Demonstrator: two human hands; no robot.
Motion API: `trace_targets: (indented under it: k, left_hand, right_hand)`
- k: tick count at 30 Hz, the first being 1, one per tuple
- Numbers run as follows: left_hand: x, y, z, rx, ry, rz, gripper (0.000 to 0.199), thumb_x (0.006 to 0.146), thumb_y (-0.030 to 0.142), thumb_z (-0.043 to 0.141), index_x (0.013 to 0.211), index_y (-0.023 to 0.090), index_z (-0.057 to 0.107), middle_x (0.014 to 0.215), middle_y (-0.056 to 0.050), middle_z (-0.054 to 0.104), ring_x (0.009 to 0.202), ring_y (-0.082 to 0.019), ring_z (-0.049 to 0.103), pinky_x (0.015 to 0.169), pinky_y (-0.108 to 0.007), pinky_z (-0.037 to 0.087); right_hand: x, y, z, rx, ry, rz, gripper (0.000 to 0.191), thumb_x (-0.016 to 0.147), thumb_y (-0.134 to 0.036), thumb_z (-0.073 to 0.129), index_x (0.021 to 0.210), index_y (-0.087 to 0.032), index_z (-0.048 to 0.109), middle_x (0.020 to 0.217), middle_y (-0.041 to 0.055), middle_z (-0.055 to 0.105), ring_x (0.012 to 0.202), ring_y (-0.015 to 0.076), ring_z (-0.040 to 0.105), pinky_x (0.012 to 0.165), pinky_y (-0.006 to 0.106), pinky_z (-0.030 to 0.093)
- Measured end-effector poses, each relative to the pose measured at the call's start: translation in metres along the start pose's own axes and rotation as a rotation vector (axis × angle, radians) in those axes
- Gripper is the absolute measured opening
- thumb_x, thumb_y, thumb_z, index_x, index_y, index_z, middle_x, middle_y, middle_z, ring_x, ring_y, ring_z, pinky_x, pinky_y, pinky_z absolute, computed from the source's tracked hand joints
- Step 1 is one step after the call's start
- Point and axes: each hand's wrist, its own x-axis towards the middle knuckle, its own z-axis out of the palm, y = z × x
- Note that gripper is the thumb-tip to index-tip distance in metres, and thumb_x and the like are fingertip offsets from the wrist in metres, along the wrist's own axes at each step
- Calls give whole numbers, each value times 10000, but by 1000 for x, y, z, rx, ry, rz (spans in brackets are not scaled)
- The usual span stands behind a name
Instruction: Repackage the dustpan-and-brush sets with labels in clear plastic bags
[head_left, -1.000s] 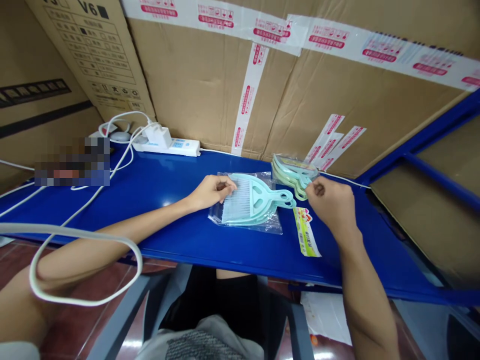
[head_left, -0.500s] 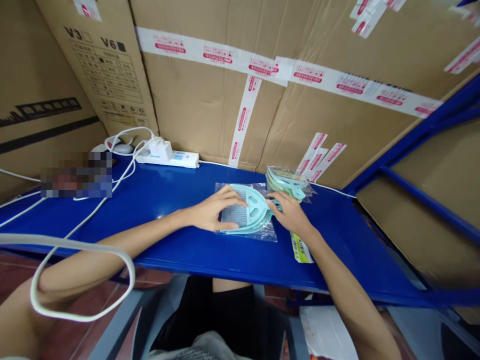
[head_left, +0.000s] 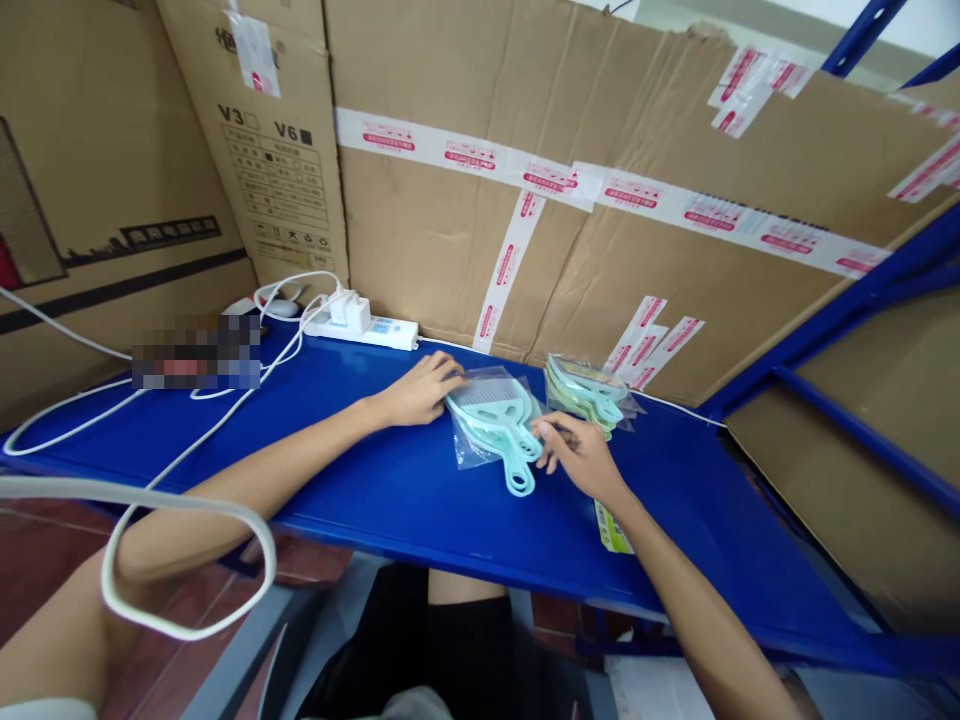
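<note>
A light teal dustpan and brush set [head_left: 491, 405] lies in a clear plastic bag on the blue table, its handles [head_left: 519, 474] pointing down and right. My left hand [head_left: 420, 392] is at the set's upper left edge, with fingers curled round the edge of the bag. Just right of the handles is my right hand [head_left: 583, 455], fingers loosely bent and apart, with nothing visibly gripped. Behind it sits a stack of similar bagged teal and green dustpan sets [head_left: 585, 390]. Under my right forearm, a yellow-green label card [head_left: 613, 528] is partly hidden.
A white power strip [head_left: 390, 332] with plugs and loose cables lies at the back left. One thick white cable [head_left: 262, 545] loops in front of my left arm. Cardboard panels [head_left: 427, 240] wall the back of the blue table [head_left: 375, 470]; a blue metal frame [head_left: 847, 415] stands right.
The bagged set has turned so its handles swing from the right down toward me. My left hand has gone from spanning the set to its edge; the right hand has come off the handle.
</note>
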Motion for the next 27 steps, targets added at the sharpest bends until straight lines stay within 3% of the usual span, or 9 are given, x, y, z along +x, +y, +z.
trace_targets:
  k: [1,3,6,10,15,18,23,27]
  left_hand:
    - [-1,-7,-2,24,5,-15,560,807,36,579,1353,147,635,1385,-188,601,1304,-367,491,1082,-571,478]
    - [-2,-13,-10,26,11,-8,515,817,2,536,1302,128,653,1368,-193,606,1268,-343,533,1084,-537,488]
    - [-2,-6,-27,-113,49,55,435,834,-11,510,1210,150,658,1303,-156,626,1225,-289,590,1083,-473,501]
    - [-1,25,-45,-317,41,175,185,920,185,665,1103,197,642,1285,-112,634,1234,-272,584,1084,-455,509]
    - [-5,67,-42,22,-112,325,317,943,421,733,1103,151,689,1364,-197,613,1338,-396,527,1088,-545,494]
    - [-7,81,-37,208,-128,358,377,961,484,707,1111,140,732,1425,-208,601,1363,-432,513,1079,-552,491]
    - [-6,85,-29,406,-97,292,190,986,261,644,1026,119,764,1468,-225,614,1333,-410,564,1030,-522,498]
    - [-3,73,-21,414,-136,206,163,942,95,606,922,120,766,1307,-226,711,1103,-359,668,895,-492,512]
  right_hand:
    - [0,-1,0,-36,18,-56,309,1076,-486,536,1046,-234,712,866,49,757,630,204,718,568,346,612]
    - [0,-1,-4,-217,91,-238,220,1059,-379,569,1008,-234,728,987,82,758,827,235,746,765,412,647]
    - [1,1,-16,-483,95,-454,94,978,-263,663,1028,-244,740,1308,126,709,1247,322,667,1086,560,551]
    - [1,11,-25,-656,-32,-487,180,913,-261,762,1089,-234,732,1649,137,507,1572,389,404,1223,648,424]
    - [-1,21,-20,-724,-145,-454,307,889,-228,751,1196,-210,735,1645,143,537,1583,379,419,1241,640,423]
    - [-2,23,-18,-780,-162,-441,380,872,-197,743,1251,-178,738,1653,142,526,1564,372,453,1254,597,430]
    - [1,31,-16,-890,-153,-478,438,920,-149,688,1355,-124,735,1602,172,572,1484,366,560,1227,573,473]
    - [4,33,-11,-883,-87,-504,363,1014,-168,630,1355,-139,753,1454,169,700,1372,352,664,1134,561,550]
